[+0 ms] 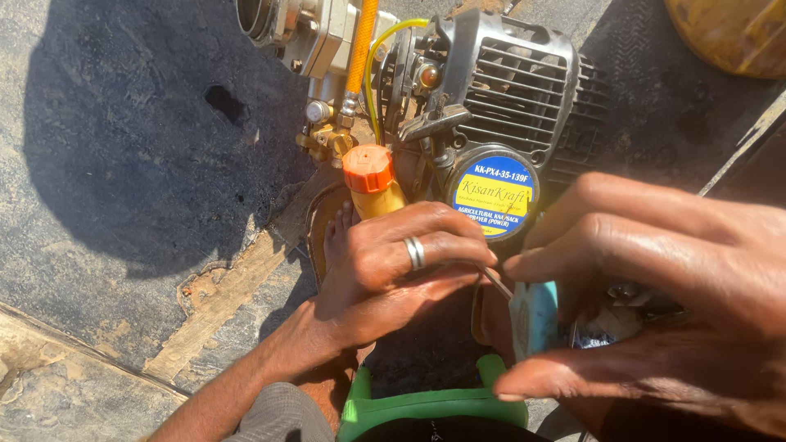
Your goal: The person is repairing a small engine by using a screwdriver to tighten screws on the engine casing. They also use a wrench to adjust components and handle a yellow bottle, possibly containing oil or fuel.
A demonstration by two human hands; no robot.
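orange cap (368, 168) | black engine (499, 90) | green stool (426, 403) | yellow hose (378, 61)

I'm looking at an outdoor repair spot in hard sunlight. A small engine (491, 106) sits on cracked, stained ground (123, 164); left of the engine lies a worn plank (229, 286), and right of it a yellow drum (733, 33).

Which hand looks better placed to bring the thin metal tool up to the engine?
Probably the left hand: it pinches the thin metal tool just below the engine. The right hand is occupied, gripping a small pale packet.
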